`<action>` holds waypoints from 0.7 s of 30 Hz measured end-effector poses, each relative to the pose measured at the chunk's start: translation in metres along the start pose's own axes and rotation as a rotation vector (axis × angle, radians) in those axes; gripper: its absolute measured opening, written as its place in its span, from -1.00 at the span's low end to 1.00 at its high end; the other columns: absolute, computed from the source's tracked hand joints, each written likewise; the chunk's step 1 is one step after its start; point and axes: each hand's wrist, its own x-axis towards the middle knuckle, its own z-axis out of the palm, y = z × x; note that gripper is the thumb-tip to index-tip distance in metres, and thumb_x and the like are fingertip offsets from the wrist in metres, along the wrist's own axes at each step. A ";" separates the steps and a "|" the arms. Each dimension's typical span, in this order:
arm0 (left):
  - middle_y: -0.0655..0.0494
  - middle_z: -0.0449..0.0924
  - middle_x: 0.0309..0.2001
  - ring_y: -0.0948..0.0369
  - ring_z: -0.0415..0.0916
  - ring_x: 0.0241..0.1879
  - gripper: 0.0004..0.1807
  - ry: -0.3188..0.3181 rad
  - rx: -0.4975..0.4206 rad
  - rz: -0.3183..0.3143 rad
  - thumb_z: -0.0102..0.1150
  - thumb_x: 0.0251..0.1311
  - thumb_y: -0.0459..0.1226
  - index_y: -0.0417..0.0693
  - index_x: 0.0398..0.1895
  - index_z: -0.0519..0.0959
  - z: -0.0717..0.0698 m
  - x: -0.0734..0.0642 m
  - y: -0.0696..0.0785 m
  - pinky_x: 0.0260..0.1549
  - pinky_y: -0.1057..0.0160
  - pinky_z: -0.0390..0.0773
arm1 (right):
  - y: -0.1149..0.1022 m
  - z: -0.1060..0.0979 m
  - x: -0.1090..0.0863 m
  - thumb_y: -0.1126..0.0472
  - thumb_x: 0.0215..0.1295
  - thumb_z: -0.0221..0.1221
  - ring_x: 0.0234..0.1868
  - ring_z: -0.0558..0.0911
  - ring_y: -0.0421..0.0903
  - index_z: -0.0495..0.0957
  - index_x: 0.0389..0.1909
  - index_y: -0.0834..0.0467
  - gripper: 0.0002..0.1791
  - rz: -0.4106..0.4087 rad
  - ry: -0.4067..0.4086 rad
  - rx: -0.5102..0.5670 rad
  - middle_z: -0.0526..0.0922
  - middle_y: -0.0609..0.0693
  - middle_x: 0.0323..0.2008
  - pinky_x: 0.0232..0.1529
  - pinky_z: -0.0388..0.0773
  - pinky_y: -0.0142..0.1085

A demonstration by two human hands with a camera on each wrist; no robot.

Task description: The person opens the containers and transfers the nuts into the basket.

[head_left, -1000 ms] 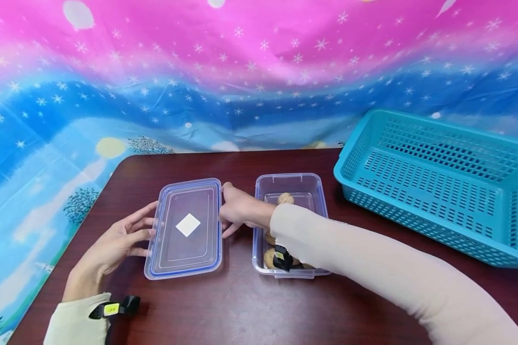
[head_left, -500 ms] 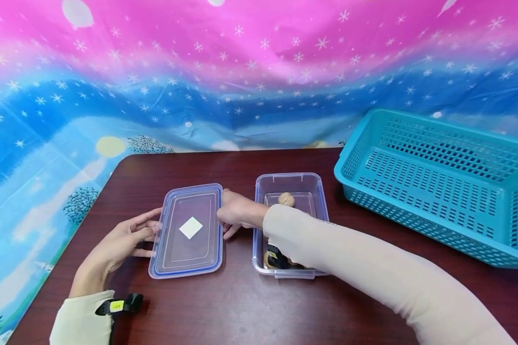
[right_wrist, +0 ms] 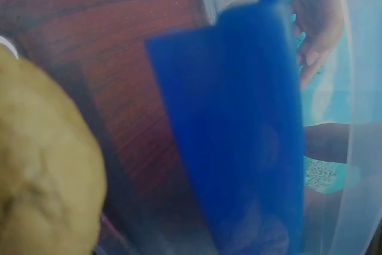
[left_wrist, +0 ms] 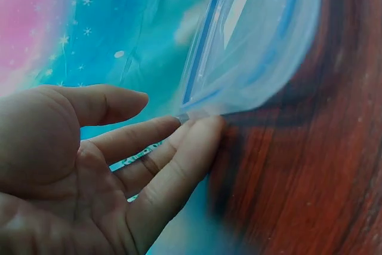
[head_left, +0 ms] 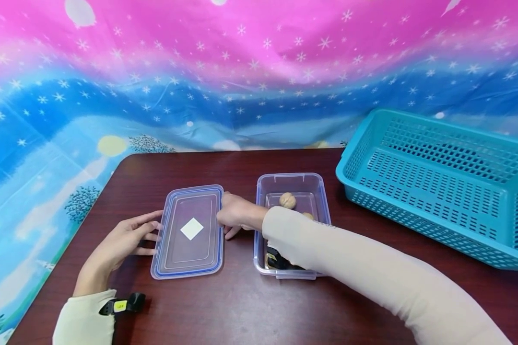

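Observation:
A clear plastic lid (head_left: 192, 258) with a blue seal and a white square sticker lies on the table's left half. My left hand (head_left: 121, 242) is at its left edge; the left wrist view shows the fingers extended against the rim (left_wrist: 248, 103), the thumb apart. Bent fingers of my right hand (head_left: 239, 213) grip the lid's right edge, their tips hidden. The right forearm crosses over a lidless clear plastic box (head_left: 259, 239) holding walnuts. One walnut (head_left: 287, 200) shows in the box; another walnut (right_wrist: 45, 165) looms large in the right wrist view.
A turquoise perforated basket (head_left: 418, 218) stands at the right. The dark wooden table (head_left: 224, 311) ends at the back against a patterned cloth (head_left: 259, 81). Through the clear wall in the right wrist view, a blue patch (right_wrist: 233, 117) shows.
The lid has come down and shifted slightly right and toward me, both hands moving with it. The right fingers have drawn in. More of the walnuts behind the sleeve shows.

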 end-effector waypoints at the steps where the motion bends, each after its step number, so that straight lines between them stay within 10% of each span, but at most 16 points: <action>1: -0.33 0.51 0.27 0.29 0.68 -0.08 -0.40 0.002 0.010 -0.005 -0.14 0.68 -0.17 -0.12 0.66 0.15 0.000 0.000 0.000 -0.18 0.11 0.78 | 0.000 0.000 0.000 0.63 0.22 0.02 -0.51 0.53 0.02 0.20 0.34 0.44 -0.38 0.001 0.004 -0.010 0.42 0.16 -0.30 -0.29 0.78 -0.09; 7: -0.39 0.45 0.35 0.16 0.69 0.00 -0.40 0.014 0.068 -0.023 -0.17 0.68 -0.15 -0.13 0.67 0.14 -0.001 -0.001 0.003 -0.12 0.11 0.77 | -0.005 -0.002 -0.003 0.59 0.25 0.06 -0.49 0.54 0.00 0.07 0.54 0.38 -0.20 0.011 0.030 -0.079 0.52 0.26 -0.26 -0.24 0.78 -0.06; 15: -0.38 0.47 0.33 -0.02 0.60 0.10 -0.34 0.074 0.241 -0.014 -0.15 0.67 -0.06 -0.23 0.64 0.15 0.002 0.001 0.017 -0.05 0.12 0.75 | -0.018 -0.016 -0.018 0.43 0.33 0.24 -0.39 0.67 0.05 0.02 0.64 0.29 -0.09 -0.036 0.024 -0.150 0.43 0.29 0.38 -0.14 0.77 -0.09; 21: -0.43 0.36 0.41 -0.26 0.45 0.31 -0.15 0.193 0.404 0.008 -0.08 0.60 0.09 -0.26 0.68 -0.02 0.014 0.000 0.036 0.21 -0.26 0.53 | -0.026 -0.032 -0.035 0.31 0.37 0.32 -0.09 0.76 0.19 0.22 0.53 0.24 -0.23 -0.066 0.000 -0.192 0.52 0.21 0.24 -0.06 0.76 -0.06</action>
